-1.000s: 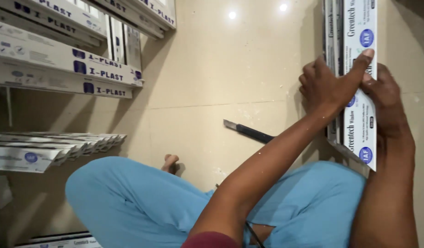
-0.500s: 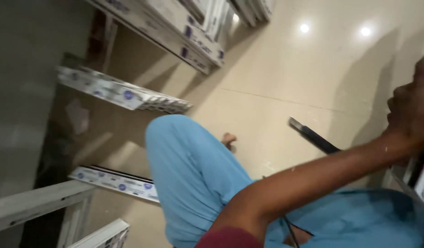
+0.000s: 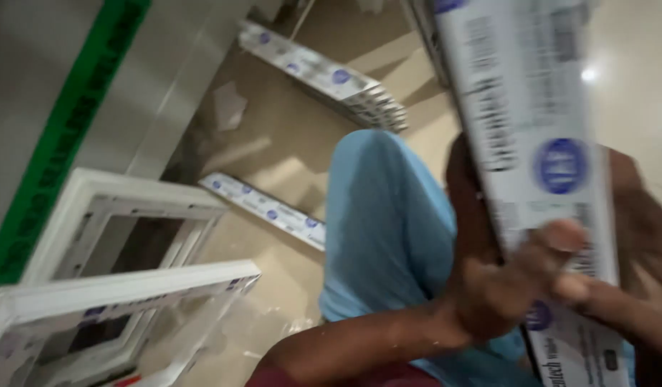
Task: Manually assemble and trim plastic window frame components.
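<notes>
Your long white profile strip (image 3: 531,143) with blue round marks fills the right side, running from the top edge down past your lap. White window frames (image 3: 123,287) stand at the lower left; more wrapped strips (image 3: 324,72) lie on the tiled floor (image 3: 273,143) beyond your blue-clad knee (image 3: 381,215). Your left hand (image 3: 503,287) is closed around the strip, fingers curled over its face. Your right hand (image 3: 632,308) is blurred against it; its grip cannot be told.

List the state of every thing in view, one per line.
White profile strip: held up, film-wrapped, blurred.
Left hand: fingers gripping the strip.
Right hand: behind the strip, grip unclear.
White frames: assembled, resting at lower left.
Stacked profiles: lying on floor.
</notes>
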